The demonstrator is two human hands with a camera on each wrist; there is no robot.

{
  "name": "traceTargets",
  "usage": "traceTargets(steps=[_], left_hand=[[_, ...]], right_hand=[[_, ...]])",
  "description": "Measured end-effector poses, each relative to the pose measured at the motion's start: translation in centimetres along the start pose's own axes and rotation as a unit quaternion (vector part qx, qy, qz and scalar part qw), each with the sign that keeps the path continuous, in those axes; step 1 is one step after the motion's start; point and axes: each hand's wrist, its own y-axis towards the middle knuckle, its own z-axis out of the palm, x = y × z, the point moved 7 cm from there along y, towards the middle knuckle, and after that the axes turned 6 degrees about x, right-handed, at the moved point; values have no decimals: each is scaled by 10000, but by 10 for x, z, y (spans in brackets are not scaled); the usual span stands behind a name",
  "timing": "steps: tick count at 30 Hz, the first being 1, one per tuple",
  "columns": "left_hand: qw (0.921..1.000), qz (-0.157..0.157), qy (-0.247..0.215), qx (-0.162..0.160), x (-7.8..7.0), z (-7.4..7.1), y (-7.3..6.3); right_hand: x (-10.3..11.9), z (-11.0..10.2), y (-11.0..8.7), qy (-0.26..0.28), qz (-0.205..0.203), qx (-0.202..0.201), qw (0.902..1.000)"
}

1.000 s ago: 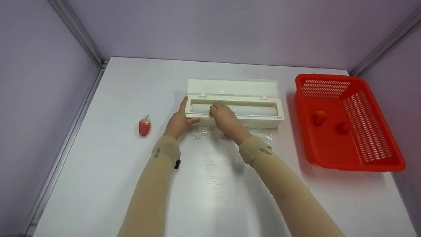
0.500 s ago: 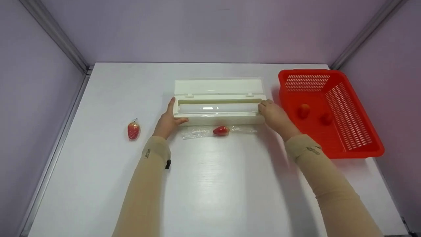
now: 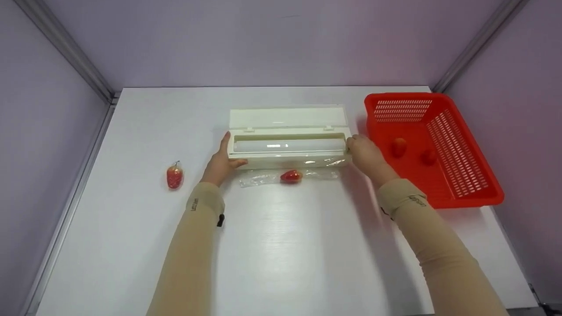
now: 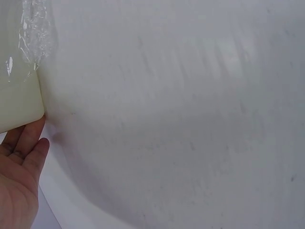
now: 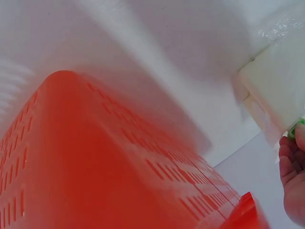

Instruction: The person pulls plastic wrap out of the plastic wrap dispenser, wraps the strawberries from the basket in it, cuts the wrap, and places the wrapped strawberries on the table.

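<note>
A white cling film dispenser [image 3: 281, 131] lies with its lid [image 3: 287, 117] flipped back, showing a white roll [image 3: 290, 145] inside. My left hand [image 3: 217, 166] grips its left end, thumb on the front and a finger along the side. At the right end my right hand [image 3: 369, 158] pinches a small green slider [image 5: 296, 129], mostly hidden by the fingers. Clear film [image 3: 327, 162] hangs wrinkled over the front wall. Just before the box, a red strawberry-like fruit [image 3: 291, 176] rests on a strip of clear film [image 3: 259, 179].
Another red strawberry-like fruit [image 3: 174, 177], seemingly wrapped in film, sits on the left of the white table [image 3: 272, 250]. A red plastic basket [image 3: 476, 175] with two reddish fruits [image 3: 399, 147] stands close to my right hand. Pale partition walls enclose the table.
My right hand has slid from the dispenser's left-middle to its right end, uncovering the red fruit in front. Film on the front now looks wrinkled at the right. My left hand keeps its hold.
</note>
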Motion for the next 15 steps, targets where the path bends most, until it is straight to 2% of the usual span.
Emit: traceTargets(steps=[4,7,9,11,13,15], left_hand=[[9999,-115,8,85,3,2,0],[9999,-139,-7,72,4,2,0],[9999,-109,-14,53,4,1,-1],[10000,-88,-3,25,2,0,-1],[10000,-66,-10,28,0,0,-1],[10000,-43,-8,10,-2,0,-1]], right_hand=[[0,-1,-4,92,358,-117,9992],[11,-6,-10,-56,431,-604,9972],[28,-8,-16,-177,135,-1111,9936],[52,-4,-24,-278,-409,-1564,9865],[77,7,-33,-303,-936,-1726,9801],[100,23,-40,-284,-1317,-1612,9777]])
